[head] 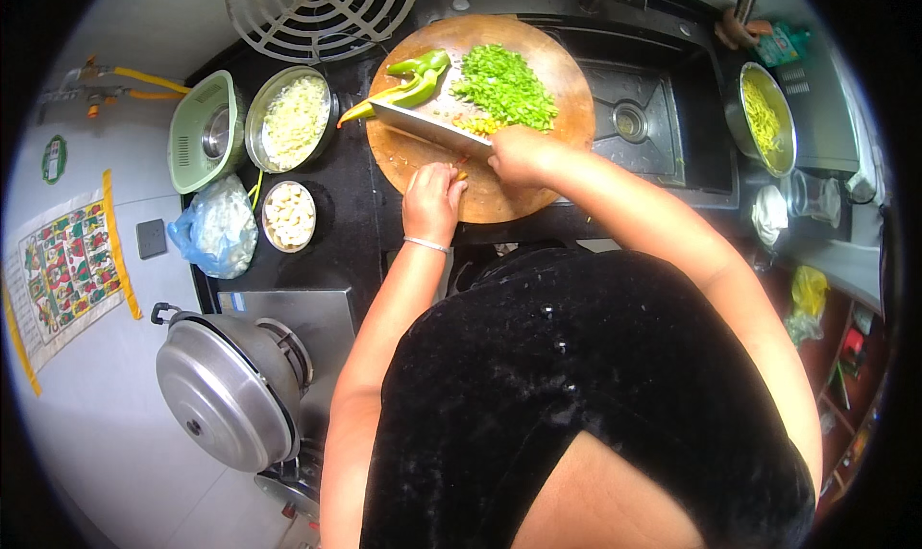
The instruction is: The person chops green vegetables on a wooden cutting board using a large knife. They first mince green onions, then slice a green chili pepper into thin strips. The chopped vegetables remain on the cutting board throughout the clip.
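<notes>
My right hand (520,157) grips a cleaver (432,130), its blade reaching left across a round wooden chopping board (403,161). Close to the board's near edge, my left hand (432,197) has its fingers bent around a small yellowish pepper piece (462,176), mostly hidden by them. Beyond the blade lie long green peppers (421,81), one with an orange-red tip that overhangs the board's left edge. A heap of finely chopped green pepper (508,88) covers the upper right of the board. Yellow chopped bits (479,125) sit between that heap and the blade.
Left of the board stand a bowl of pale diced vegetable (294,122), a small bowl of garlic cloves (289,216), a green basket (180,145) and a blue plastic bag (216,228). A lidded wok (223,390) is nearer me. Rightward are a sink (666,117) and a noodle-filled bowl (786,145).
</notes>
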`<act>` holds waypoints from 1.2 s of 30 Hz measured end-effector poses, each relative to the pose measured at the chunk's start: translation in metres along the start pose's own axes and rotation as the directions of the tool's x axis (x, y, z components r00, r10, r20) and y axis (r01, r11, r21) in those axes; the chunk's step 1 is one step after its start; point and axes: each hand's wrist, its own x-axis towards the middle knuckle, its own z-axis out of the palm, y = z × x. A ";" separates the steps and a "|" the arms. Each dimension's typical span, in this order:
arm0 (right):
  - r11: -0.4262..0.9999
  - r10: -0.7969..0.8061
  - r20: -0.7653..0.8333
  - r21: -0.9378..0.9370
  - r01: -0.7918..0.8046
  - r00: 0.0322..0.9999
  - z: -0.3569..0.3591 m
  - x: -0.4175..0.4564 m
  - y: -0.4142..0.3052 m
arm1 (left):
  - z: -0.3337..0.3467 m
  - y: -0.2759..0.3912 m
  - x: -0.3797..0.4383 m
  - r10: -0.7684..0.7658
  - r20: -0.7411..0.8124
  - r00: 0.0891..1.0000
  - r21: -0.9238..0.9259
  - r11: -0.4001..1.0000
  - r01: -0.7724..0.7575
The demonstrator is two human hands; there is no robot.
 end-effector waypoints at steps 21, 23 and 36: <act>0.994 0.104 0.006 -0.023 -0.104 0.995 0.000 -0.033 -0.002 | 0.025 -0.005 0.026 -0.019 -0.097 0.995 -0.008 1.000 0.019; 0.995 0.088 0.036 -0.048 -0.087 0.995 -0.004 -0.027 -0.009 | 0.025 -0.005 0.025 -0.004 -0.114 0.993 0.019 1.000 0.006; 0.999 0.005 -0.155 0.040 0.001 0.988 0.010 0.013 -0.002 | 0.025 -0.006 0.022 0.075 -0.117 0.990 -0.035 0.996 -0.080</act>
